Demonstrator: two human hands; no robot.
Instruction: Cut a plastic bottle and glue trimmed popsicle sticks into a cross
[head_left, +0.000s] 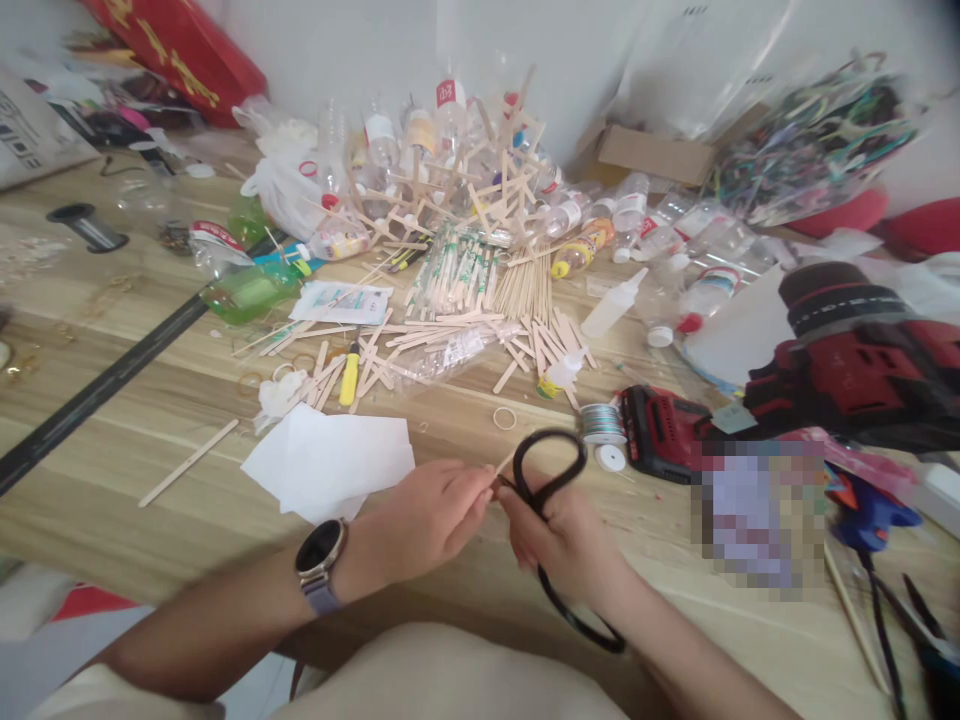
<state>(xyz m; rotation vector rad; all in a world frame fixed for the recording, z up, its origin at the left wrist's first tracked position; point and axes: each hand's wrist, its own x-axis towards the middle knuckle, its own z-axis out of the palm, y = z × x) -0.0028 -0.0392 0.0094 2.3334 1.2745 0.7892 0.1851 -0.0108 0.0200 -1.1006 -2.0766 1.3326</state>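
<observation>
Black-handled scissors (581,452) are gripped in my right hand (566,535), one handle loop above the fingers and the other below the palm. Their blades point left and are mostly hidden by my fingers. My left hand (439,515), with a watch (321,550) on its wrist, pinches a thin pale wooden stick (505,463) right at the scissors. Only a short end of that stick shows between the hands. White paper sheets (337,455) lie just beyond my left wrist.
Behind the hands are craft sticks (375,365), a yellow-handled screwdriver (349,375) and many plastic bottles (382,140). A red-black power drill (847,385), thread spools (602,424) and a blue glue gun (862,515) stand to the right. One craft stick (187,463) lies at left.
</observation>
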